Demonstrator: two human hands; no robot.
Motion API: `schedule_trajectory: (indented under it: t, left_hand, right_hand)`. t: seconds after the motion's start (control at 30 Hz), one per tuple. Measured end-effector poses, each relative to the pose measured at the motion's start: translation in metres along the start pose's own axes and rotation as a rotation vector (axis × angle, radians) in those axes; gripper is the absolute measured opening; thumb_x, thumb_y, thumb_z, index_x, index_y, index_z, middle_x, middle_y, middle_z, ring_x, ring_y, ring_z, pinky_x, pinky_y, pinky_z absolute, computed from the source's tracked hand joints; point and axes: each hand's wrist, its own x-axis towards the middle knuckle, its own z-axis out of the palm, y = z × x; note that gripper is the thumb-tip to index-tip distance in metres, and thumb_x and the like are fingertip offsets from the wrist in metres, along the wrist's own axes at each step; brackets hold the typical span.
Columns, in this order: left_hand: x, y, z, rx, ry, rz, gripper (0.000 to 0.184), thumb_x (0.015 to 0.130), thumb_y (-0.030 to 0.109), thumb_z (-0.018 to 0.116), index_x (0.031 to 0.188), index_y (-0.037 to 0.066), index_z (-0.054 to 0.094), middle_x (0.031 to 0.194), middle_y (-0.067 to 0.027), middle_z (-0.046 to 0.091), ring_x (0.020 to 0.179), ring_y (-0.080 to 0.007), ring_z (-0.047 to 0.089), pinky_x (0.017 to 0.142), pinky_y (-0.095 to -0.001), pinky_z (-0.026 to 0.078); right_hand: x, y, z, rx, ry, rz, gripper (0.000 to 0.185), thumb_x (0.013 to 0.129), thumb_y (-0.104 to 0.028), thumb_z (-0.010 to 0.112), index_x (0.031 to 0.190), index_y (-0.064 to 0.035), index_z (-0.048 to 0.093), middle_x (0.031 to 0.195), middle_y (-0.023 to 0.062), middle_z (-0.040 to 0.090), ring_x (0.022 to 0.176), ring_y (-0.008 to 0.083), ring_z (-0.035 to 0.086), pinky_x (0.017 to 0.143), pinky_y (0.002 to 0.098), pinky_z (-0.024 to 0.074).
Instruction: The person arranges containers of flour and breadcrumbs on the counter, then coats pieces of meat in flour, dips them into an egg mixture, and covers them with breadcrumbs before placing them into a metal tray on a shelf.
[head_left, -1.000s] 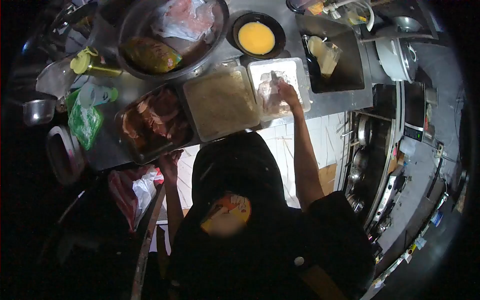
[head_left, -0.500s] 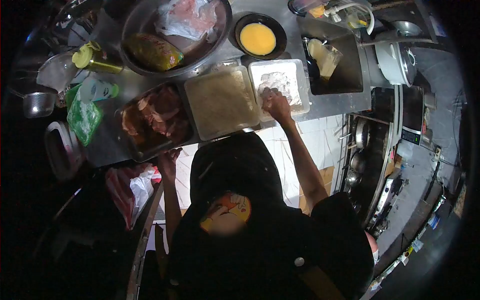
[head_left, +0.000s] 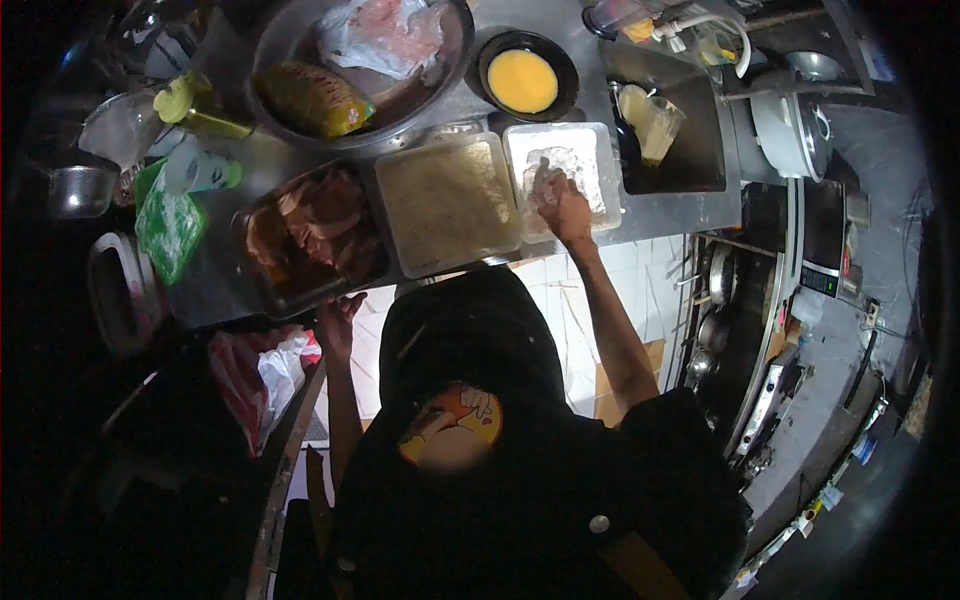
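Observation:
My right hand (head_left: pixel 566 210) reaches into a square white tub of flour (head_left: pixel 603 150). Its fingers point away from me, stretched out and dusted white, pressing on the flour; whether a floured piece lies under them I cannot make out. Left of that tub sits a similar tub of pale tan crumbs (head_left: pixel 445 205). Further left, a metal tray holds slabs of raw meat (head_left: pixel 325 220) in brownish liquid. My left hand (head_left: pixel 340 318) hangs just below the front edge of the meat tray, fingers loosely apart, with nothing visible in it.
Behind the tubs stand a black bowl of yellow liquid (head_left: pixel 522 82) and a large metal basin (head_left: pixel 456 60) with bagged items. A sink (head_left: pixel 700 165) is on the right. Bottles and a green packet (head_left: pixel 168 230) crowd the left. A red-and-white bag (head_left: pixel 240 385) hangs below.
My right hand has shifted slightly right within the flour tub, and its fingers now look more stretched out. My left hand stays by the meat tray. The view has moved a little.

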Motion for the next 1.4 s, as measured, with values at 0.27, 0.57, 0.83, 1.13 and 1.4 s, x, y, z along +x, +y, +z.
schedule_trajectory:
  t: [0.27,0.57,0.83,1.13,1.4]
  left_hand:
    - [-0.003,0.002,0.01,0.016,0.009,0.035,0.037,0.092,0.031,0.051,0.121,0.008,0.049,0.12,-0.0082,0.055,0.11,-0.0267,0.054,0.095,-0.0499,0.045]
    - [-0.004,0.004,0.025,-0.033,0.023,0.036,0.019,0.09,0.024,0.052,0.101,0.009,0.058,0.087,-0.002,0.062,0.066,-0.0147,0.058,0.09,-0.0465,0.047]
    - [0.008,-0.008,-0.014,0.032,-0.021,0.052,0.026,0.092,0.026,0.049,0.108,0.008,0.056,0.096,-0.0043,0.058,0.087,-0.0206,0.059,0.093,-0.0515,0.046]
    - [-0.003,0.0,0.014,0.118,0.024,0.088,0.034,0.094,0.032,0.045,0.115,0.007,0.053,0.118,-0.0099,0.054,0.107,-0.0279,0.055,0.093,-0.0553,0.045]
    - [0.0,-0.005,-0.001,0.171,-0.043,0.058,0.042,0.092,0.036,0.047,0.123,0.008,0.047,0.125,-0.0091,0.049,0.112,-0.0279,0.051,0.093,-0.0536,0.045]
  right_hand:
    - [0.016,0.05,-0.013,0.289,0.196,-0.288,0.018,0.075,-0.002,0.064,0.093,-0.006,0.065,0.097,0.0104,0.066,0.089,0.0285,0.064,0.073,0.0349,0.051]
    - [0.016,0.022,-0.045,-0.105,-0.044,0.02,0.022,0.078,-0.028,0.062,0.092,-0.0116,0.066,0.09,0.0138,0.066,0.082,0.0354,0.063,0.07,0.0433,0.0501]
    - [0.001,0.004,-0.142,-0.074,0.165,0.05,0.019,0.081,-0.027,0.06,0.087,-0.0104,0.067,0.083,0.0139,0.066,0.077,0.0339,0.064,0.066,0.0405,0.0494]
    - [-0.012,0.031,-0.1,-0.003,0.181,0.087,0.024,0.081,-0.034,0.061,0.086,-0.0114,0.067,0.079,0.0158,0.065,0.077,0.0381,0.062,0.065,0.0437,0.0488]
    - [-0.024,0.024,-0.114,-0.027,0.209,0.221,0.024,0.08,-0.033,0.063,0.088,-0.0111,0.066,0.081,0.012,0.067,0.078,0.0356,0.063,0.065,0.0427,0.0488]
